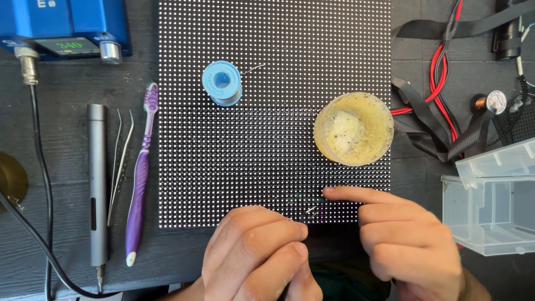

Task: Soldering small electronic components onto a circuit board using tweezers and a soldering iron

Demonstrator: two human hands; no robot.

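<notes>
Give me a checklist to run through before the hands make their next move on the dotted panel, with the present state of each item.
1. Right hand placed: forefinger laid flat on the dotted panel near its lower edge. Ok.
2. Left hand grip: fingers curled shut at the panel's lower edge; what they hold, cannot tell.
3. Small metal piece beside the forefinger tip: lies on the panel; whether fixed or loose, cannot tell.
4. Yellowish round tub: open, resting on the panel, apart from both hands. Ok.
5. Blue solder spool: on the panel, wire end free. Ok.
6. Tweezers, purple toothbrush and grey pen-shaped driver: left of the panel, untouched. Ok.
</notes>
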